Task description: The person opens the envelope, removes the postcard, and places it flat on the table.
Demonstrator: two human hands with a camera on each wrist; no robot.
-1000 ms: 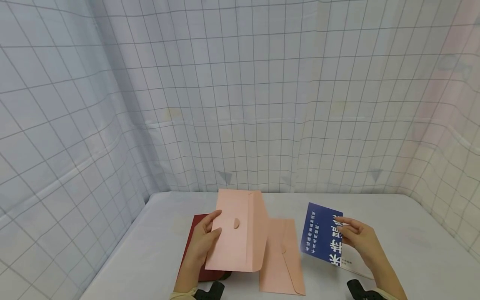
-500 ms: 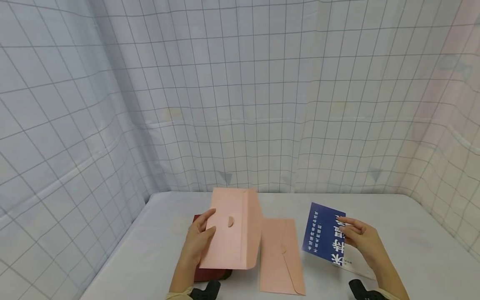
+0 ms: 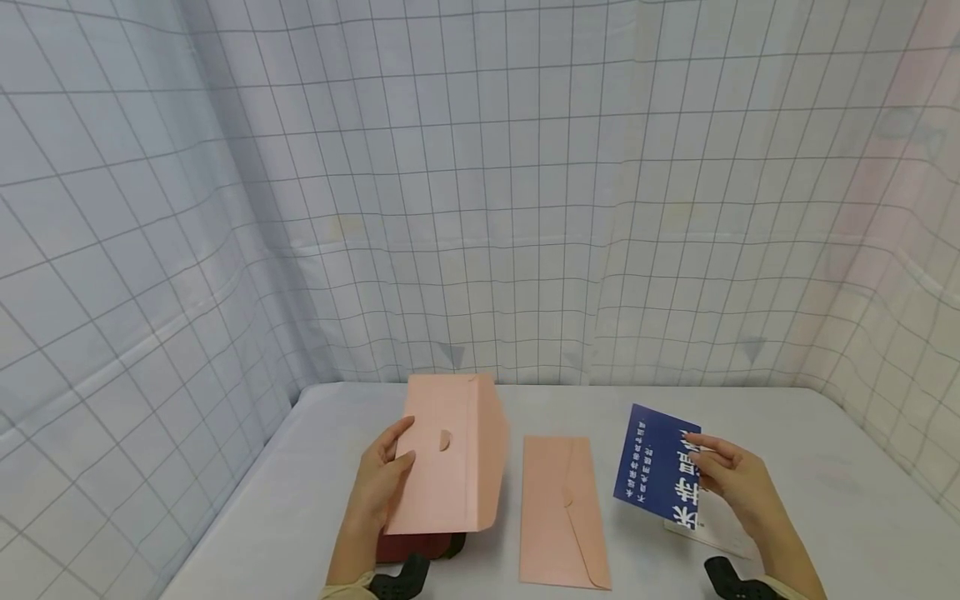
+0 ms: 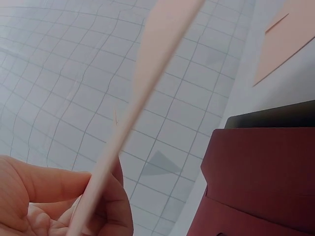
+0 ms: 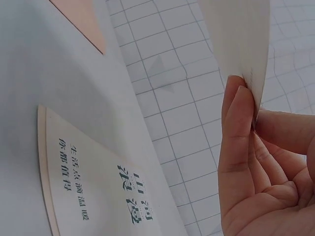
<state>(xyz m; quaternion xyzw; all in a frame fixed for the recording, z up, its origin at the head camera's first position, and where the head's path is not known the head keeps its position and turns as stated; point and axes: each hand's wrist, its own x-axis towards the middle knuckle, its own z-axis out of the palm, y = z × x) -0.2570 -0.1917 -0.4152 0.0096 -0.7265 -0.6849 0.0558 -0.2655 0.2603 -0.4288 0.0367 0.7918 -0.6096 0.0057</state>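
Observation:
My left hand [image 3: 378,483] holds a pink envelope [image 3: 442,479] above the table by its left edge, thumb on the near face. The envelope's flap stands unfolded on its right side, and a half-round tab shows on its face. In the left wrist view the envelope is seen edge-on between thumb and fingers. My right hand [image 3: 733,479] pinches a blue card [image 3: 654,465] with white lettering by its right edge, well apart from the envelope. Seen from the right wrist, the card's back is pale.
A second pink envelope [image 3: 562,517] lies on the white table [image 3: 247,517], flap folded down. Dark red envelopes [image 4: 266,172], with a dark one beneath, lie below my left hand. Pale printed cards [image 5: 93,172] lie stacked under the right hand. Gridded white cloth [image 3: 525,208] surrounds the table.
My left hand has moved left with the pink envelope, uncovering the one on the table. The right hand has drifted slightly right with the blue card. Both grips stay the same.

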